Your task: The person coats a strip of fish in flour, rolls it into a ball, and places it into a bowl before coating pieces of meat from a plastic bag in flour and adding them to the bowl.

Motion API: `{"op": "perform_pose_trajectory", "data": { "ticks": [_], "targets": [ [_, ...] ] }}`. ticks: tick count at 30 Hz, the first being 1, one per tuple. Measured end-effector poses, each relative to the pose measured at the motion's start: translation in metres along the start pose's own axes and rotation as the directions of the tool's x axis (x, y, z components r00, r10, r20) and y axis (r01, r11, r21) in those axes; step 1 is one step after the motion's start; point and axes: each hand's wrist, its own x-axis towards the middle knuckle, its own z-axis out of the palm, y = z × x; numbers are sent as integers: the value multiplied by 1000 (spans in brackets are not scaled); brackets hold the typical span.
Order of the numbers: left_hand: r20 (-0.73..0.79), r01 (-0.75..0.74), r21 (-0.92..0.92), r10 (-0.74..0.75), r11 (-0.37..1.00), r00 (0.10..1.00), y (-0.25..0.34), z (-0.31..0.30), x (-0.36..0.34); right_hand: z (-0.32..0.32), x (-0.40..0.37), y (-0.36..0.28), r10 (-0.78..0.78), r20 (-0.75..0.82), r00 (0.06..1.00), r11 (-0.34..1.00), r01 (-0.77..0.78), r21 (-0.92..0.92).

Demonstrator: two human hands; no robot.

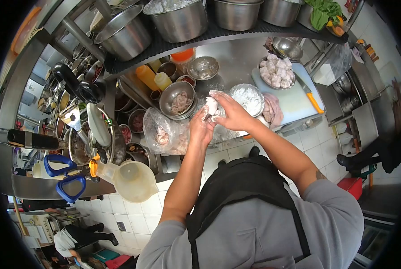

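A white, flour-coated piece (212,106) is held between my two hands, above the steel counter's front edge. My left hand (202,127) cups it from below and the left, fingers curled. From the right, my right hand (231,111) closes on it, with flour on its fingertips. Just right of my hands is a bowl of white flour (247,99). On the left, a steel bowl (178,98) contains pale raw meat, and a clear plastic bag (159,133) with meat lies in front of it. Coated pieces (276,71) fill a bowl at the back right.
A knife with an orange handle (315,103) rests on a white cutting board (302,112). Beside the board lies a crumpled cloth (273,109). Steel pots (175,20) line the overhead shelf. Utensils and blue-handled scissors (70,188) hang left. Other people stand at lower left and far right.
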Motion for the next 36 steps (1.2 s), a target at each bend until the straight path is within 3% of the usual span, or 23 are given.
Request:
{"op": "perform_pose_trajectory", "data": {
  "ticks": [3, 6, 8, 10, 14, 17, 19, 20, 21, 22, 23, 26, 27, 29, 30, 31, 34, 36],
  "targets": [
    [29, 46, -22, -46, 999, 999, 7, 11, -7, -3, 2, -3, 49, 45, 998, 998, -50, 34],
    [-15, 86, -82, -88, 993, 996, 15, 27, -16, -12, 9, -7, 214, 107, 971, 958, -230, 170],
    [-5, 69, -82, -69, 994, 998, 14, 23, -15, -14, 10, -6, 127, 90, 988, 983, -137, 119],
    [40, 17, 9, -17, 1000, 999, 11, 12, -7, -13, 9, -3, -17, 66, 998, 999, 14, 53],
    [-36, -15, 177, 22, 984, 999, 13, 11, -7, -7, 7, 3, 51, 60, 997, 994, -57, 93],
    [-58, -9, 100, 15, 995, 998, 14, 14, -11, -10, 9, 1, 108, 102, 989, 977, -125, 172],
    [-86, -85, 275, 112, 958, 990, 11, 10, -8, -14, 9, -4, 125, 108, 986, 946, -151, 286],
    [-94, -118, 359, 162, 926, 982, 9, 8, -6, -14, 10, 2, 215, 175, 961, 888, -267, 375],
    [-51, -172, 637, 263, 752, 963, 13, 17, -12, -11, 10, 12, 296, 251, 922, 807, -382, 451],
    [20, -200, 845, 344, 495, 939, 20, 32, -24, -8, 9, 18, 363, 334, 870, 706, -491, 511],
    [116, -202, 962, 396, 183, 911, 25, 40, -31, -3, 7, 23, 298, 311, 902, 656, -430, 620],
    [290, -397, 908, 486, 133, 825, 9, 18, -20, 1, 1, 41, 309, 379, 872, 476, -487, 732],
    [242, -449, 800, 471, 398, 848, 10, 23, -27, -2, 0, 40, 320, 356, 878, 487, -474, 734],
    [-9, -232, 462, 267, 856, 964, 15, 16, -19, -7, -3, 46, 258, 373, 891, 490, -453, 744],
    [-88, -88, 214, 109, 973, 990, 19, 12, -18, -9, -4, 44, 228, 384, 895, 489, -446, 750],
    [35, 18, 198, -26, 980, 999, 25, 8, -19, -10, -5, 41, 216, 384, 898, 493, -440, 750],
    [73, 93, 297, -120, 950, 990, 20, 6, -14, -19, -1, 29, 183, 367, 912, 551, -404, 730],
    [53, 58, 321, -79, 945, 995, 16, 5, -13, -24, 0, 22, 169, 342, 924, 635, -368, 680]
  ]
}}
